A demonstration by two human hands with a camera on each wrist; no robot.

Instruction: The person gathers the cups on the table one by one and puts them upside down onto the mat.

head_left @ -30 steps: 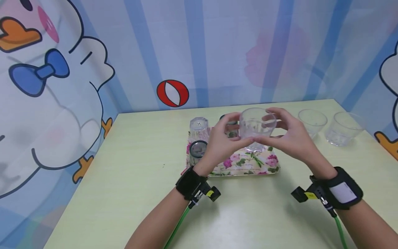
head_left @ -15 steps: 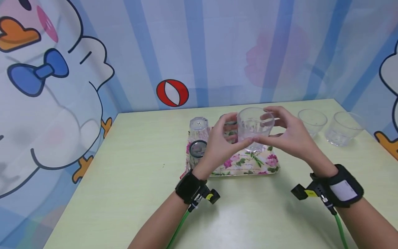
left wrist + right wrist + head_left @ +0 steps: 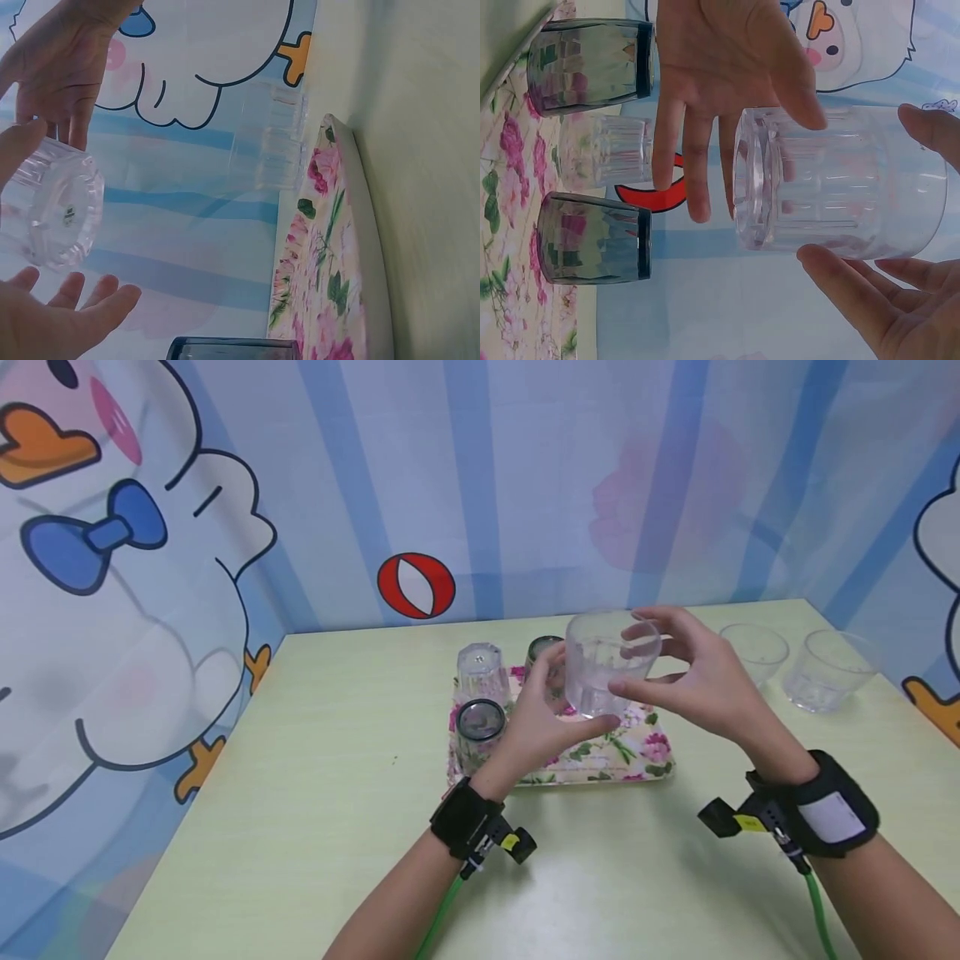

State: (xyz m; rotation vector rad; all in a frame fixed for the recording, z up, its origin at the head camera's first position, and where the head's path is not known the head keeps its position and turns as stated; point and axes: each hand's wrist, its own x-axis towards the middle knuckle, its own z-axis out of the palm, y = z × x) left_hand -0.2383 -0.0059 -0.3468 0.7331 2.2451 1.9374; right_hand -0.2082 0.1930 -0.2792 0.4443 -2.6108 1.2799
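A clear plastic tumbler (image 3: 609, 660) is held above the floral tray (image 3: 652, 747), base toward the tray and slightly tilted. My right hand (image 3: 697, 672) grips it from the right, thumb in front and fingers round the far side. My left hand (image 3: 543, 714) spreads palm-up at the tumbler's lower left. In the right wrist view its fingers (image 3: 697, 165) are straight beside the base, and whether they touch it I cannot tell. On the tray's left stand an upturned clear glass (image 3: 482, 668) and a dark-tinted glass (image 3: 480, 724). A second dark glass (image 3: 592, 240) is partly hidden by my left hand in the head view.
Two more clear tumblers stand upright at the table's right: one (image 3: 753, 647) partly behind my right hand, the other (image 3: 825, 672) nearer the right edge. A patterned cloth (image 3: 525, 485) hangs behind the pale table (image 3: 337, 843). Green cables run from both wrist straps.
The tumbler has shifted slightly left and up and tilted. My left thumb has dropped away from my right thumb, and the left fingers have loosened from the tumbler's side.
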